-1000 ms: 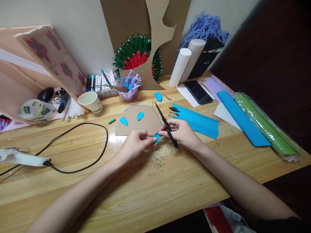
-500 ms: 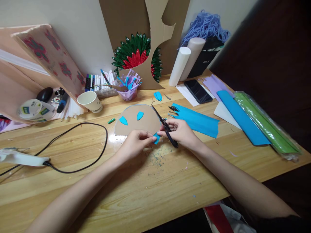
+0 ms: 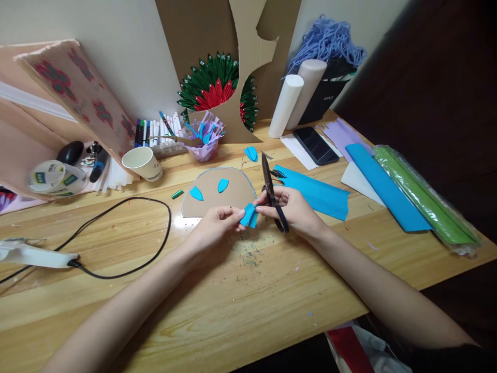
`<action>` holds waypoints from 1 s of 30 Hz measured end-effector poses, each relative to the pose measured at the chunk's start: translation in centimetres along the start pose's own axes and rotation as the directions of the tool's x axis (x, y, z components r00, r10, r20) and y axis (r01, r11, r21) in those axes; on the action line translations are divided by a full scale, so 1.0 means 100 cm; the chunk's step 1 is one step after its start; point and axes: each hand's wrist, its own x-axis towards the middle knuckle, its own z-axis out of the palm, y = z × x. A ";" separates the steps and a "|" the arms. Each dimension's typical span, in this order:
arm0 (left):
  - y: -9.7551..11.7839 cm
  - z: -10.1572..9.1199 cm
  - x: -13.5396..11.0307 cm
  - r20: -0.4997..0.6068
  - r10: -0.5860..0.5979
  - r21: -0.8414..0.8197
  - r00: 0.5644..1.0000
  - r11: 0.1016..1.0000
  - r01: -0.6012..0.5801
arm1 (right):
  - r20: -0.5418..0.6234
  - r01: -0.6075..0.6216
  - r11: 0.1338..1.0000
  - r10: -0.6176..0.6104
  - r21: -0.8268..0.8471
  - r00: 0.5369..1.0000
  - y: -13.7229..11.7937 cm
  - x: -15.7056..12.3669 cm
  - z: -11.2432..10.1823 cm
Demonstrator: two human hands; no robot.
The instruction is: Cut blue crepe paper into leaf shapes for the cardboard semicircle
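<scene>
Small blue paper petals (image 3: pixel 248 215) are pinched in my left hand (image 3: pixel 220 224), in front of the cardboard piece. The fingertips of my right hand (image 3: pixel 289 207) touch the petals' upper right edge. Black scissors (image 3: pixel 267 173) hang in the same right hand, blades pointing away from me and closed together. Behind the hands lies a rounded cardboard piece (image 3: pixel 209 202) with two blue petals (image 3: pixel 222 185) apart on it. More blue petals (image 3: pixel 251 153) lie beyond it. A blue paper strip (image 3: pixel 318 194) with a cut left end is right of my right hand.
At the back stand a paper cup (image 3: pixel 142 163), a purple bowl of scraps (image 3: pixel 204 147), markers (image 3: pixel 161 129) and tall cardboard (image 3: pixel 254 57). On the right are a phone (image 3: pixel 316 145), blue roll (image 3: pixel 384 186) and wrapped green roll (image 3: pixel 425 197). A glue gun (image 3: pixel 34 254) with a looped cord lies left.
The scissors have swung more upright in my right hand. The petals between my fingers have turned and fanned apart, showing more of their surface.
</scene>
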 end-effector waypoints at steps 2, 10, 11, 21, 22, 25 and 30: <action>0.001 0.003 -0.002 0.040 0.000 -0.038 0.999 0.999 0.002 | 0.002 0.018 1.000 -0.018 0.005 1.000 0.000 -0.001 0.001; -0.007 0.007 -0.003 0.127 -0.049 -0.209 0.991 0.975 0.075 | 0.049 0.046 0.999 -0.047 0.021 0.998 -0.003 -0.005 0.009; -0.008 0.006 -0.002 0.134 -0.064 -0.213 0.989 0.973 0.092 | 0.062 0.040 0.999 -0.042 0.026 0.997 -0.002 -0.004 0.009; -0.005 0.005 -0.001 0.083 -0.014 -0.163 0.996 0.986 0.028 | -0.044 -0.032 0.999 0.030 -0.039 0.999 0.003 0.001 0.006; -0.004 0.005 -0.002 0.070 -0.009 -0.126 0.998 0.992 0.018 | -0.049 -0.044 0.998 0.042 -0.034 0.998 0.003 0.001 0.006; -0.001 0.006 -0.003 0.014 -0.029 -0.017 0.999 0.999 0.029 | -0.041 -0.065 0.997 0.064 -0.027 0.997 0.002 0.000 0.007; -0.001 0.008 -0.003 -0.054 -0.040 0.015 0.998 0.999 0.041 | -0.030 -0.075 0.992 0.073 -0.099 0.997 0.001 -0.001 0.009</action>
